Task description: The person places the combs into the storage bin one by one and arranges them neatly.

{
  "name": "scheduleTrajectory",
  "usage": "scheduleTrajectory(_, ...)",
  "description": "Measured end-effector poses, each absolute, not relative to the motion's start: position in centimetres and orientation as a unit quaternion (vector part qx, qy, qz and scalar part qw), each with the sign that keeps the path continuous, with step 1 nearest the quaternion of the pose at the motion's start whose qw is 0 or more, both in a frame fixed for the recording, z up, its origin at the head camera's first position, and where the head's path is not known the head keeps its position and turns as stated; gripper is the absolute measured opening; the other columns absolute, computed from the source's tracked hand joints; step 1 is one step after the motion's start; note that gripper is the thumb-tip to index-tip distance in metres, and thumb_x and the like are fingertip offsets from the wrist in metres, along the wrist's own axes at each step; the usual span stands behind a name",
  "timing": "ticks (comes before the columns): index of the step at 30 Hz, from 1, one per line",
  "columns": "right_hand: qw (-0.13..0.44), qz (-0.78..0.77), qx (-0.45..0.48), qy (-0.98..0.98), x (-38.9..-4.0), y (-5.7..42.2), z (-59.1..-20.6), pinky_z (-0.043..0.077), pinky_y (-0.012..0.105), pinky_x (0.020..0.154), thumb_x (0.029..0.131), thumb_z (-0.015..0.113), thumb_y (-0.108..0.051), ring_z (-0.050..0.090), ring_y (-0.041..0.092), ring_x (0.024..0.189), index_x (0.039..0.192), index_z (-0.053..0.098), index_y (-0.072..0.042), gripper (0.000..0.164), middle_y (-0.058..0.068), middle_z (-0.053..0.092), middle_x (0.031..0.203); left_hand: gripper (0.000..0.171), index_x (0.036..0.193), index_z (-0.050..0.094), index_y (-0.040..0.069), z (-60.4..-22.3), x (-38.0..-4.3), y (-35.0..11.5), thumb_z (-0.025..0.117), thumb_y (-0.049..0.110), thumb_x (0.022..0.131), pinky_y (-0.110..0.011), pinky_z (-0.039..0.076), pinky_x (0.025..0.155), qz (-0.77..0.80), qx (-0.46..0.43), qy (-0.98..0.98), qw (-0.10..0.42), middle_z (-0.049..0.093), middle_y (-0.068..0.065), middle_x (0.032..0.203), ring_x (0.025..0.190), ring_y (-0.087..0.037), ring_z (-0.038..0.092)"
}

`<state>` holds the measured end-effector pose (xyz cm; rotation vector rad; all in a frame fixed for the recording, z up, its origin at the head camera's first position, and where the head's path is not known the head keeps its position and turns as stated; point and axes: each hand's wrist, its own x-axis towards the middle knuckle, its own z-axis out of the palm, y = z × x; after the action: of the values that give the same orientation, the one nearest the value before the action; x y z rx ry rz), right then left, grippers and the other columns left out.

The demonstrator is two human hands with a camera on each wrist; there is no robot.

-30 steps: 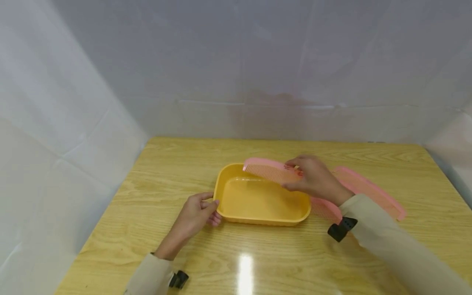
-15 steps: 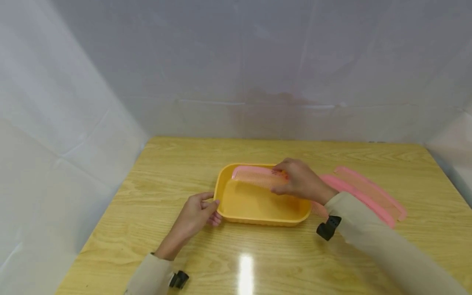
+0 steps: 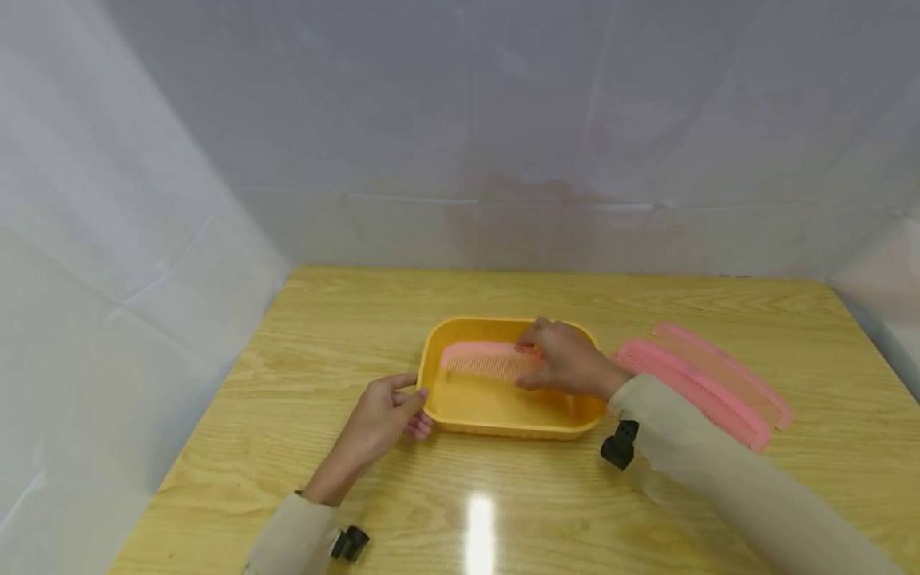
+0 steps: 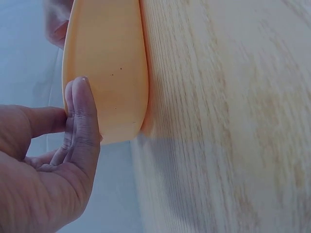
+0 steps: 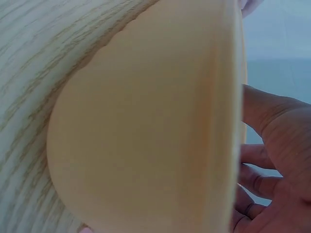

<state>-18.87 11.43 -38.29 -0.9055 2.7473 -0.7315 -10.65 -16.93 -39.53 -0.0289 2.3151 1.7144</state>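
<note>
A yellow plastic basin [image 3: 496,411] stands on the wooden table. My left hand [image 3: 381,419] grips its left rim; in the left wrist view, the thumb and fingers [image 4: 85,121] pinch the basin wall. Inside the basin, my right hand [image 3: 571,359] holds a pink comb [image 3: 477,359] by its right end, teeth facing me, low toward the floor of the basin. In the right wrist view, the outer basin wall [image 5: 126,136] hides the comb and the tips of the right hand's fingers [image 5: 260,187].
Two more pink combs, a denser one [image 3: 697,387] and a paler one [image 3: 733,375], lie side by side on the table [image 3: 345,319], right of the basin, partly behind the right sleeve. White sheeting [image 3: 460,160] rises at the back and both sides.
My right hand has carried the comb left and down, from above the basin's back right rim to inside it. The left hand has stayed on the rim.
</note>
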Motion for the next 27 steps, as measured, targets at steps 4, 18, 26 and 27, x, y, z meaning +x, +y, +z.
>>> scheduleTrajectory(4, 0.083, -0.233, -0.312, 0.917, -18.8, 11.1, -38.7, 0.051, 0.049, 0.101, 0.084, 0.085, -0.027, 0.06, 0.036, 0.115, 0.124, 0.066, 0.007, 0.055, 0.018, 0.065, 0.122, 0.041, 0.141, 0.047, -0.012, -39.5, -10.7, -17.0, 0.053, 0.005, 0.105, -0.044, 0.064, 0.065, 0.589, -0.005, 0.798, 0.129, 0.071, -0.024, 0.082, 0.066, -0.024, 0.069)
scheduleTrajectory(18, 0.102, -0.214, -0.316, 0.919, -18.6, 10.2, -40.2, 0.052, 0.045, 0.095, 0.085, 0.084, -0.028, 0.057, 0.031, 0.108, 0.124, 0.066, 0.006, 0.055, 0.015, 0.063, 0.118, 0.04, 0.14, 0.049, -0.011, -39.5, -10.7, -17.1, 0.053, 0.006, 0.105, -0.047, 0.063, 0.068, 0.588, -0.003, 0.797, 0.138, 0.071, -0.022, 0.081, 0.067, -0.025, 0.07)
scheduleTrajectory(26, 0.096, -0.214, -0.325, 0.916, -18.3, 10.0, -40.5, 0.051, 0.041, 0.09, 0.085, 0.084, -0.025, 0.054, 0.027, 0.1, 0.122, 0.068, 0.006, 0.051, 0.011, 0.062, 0.109, 0.042, 0.141, 0.047, -0.013, -39.2, -10.6, -17.1, 0.054, 0.008, 0.105, -0.043, 0.064, 0.066, 0.596, 0.005, 0.791, 0.137, 0.071, -0.02, 0.081, 0.07, -0.029, 0.071)
scheduleTrajectory(27, 0.095, -0.213, -0.327, 0.916, -18.3, 10.0, -40.6, 0.05, 0.041, 0.09, 0.085, 0.084, -0.025, 0.053, 0.026, 0.1, 0.122, 0.068, 0.006, 0.051, 0.011, 0.062, 0.108, 0.042, 0.142, 0.047, -0.013, -39.2, -10.6, -17.1, 0.054, 0.008, 0.105, -0.043, 0.064, 0.066, 0.596, 0.006, 0.791, 0.137, 0.071, -0.02, 0.081, 0.07, -0.029, 0.071)
